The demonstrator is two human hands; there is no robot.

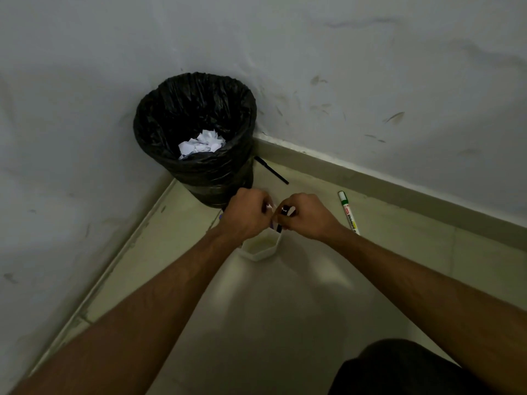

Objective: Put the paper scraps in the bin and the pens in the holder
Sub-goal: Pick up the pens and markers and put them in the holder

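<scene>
A bin [159,115] lined with a black bag stands in the room's corner, with white paper scraps [202,144] at its bottom. In front of it sits a white hexagonal holder [260,247] on the floor. My left hand [245,214] is closed around a light-coloured pen [270,208] right over the holder's far rim. My right hand [306,215] grips a black pen [283,215] whose lower end dips into the holder. A black pen [271,170] lies on the floor beside the bin. A green-capped whiteboard marker [348,212] lies to the right of my right hand.
Two walls meet behind the bin, with a pale skirting [399,192] along the right wall. The floor is light tile [285,309]. My dark-clothed knee [399,369] shows at the bottom right.
</scene>
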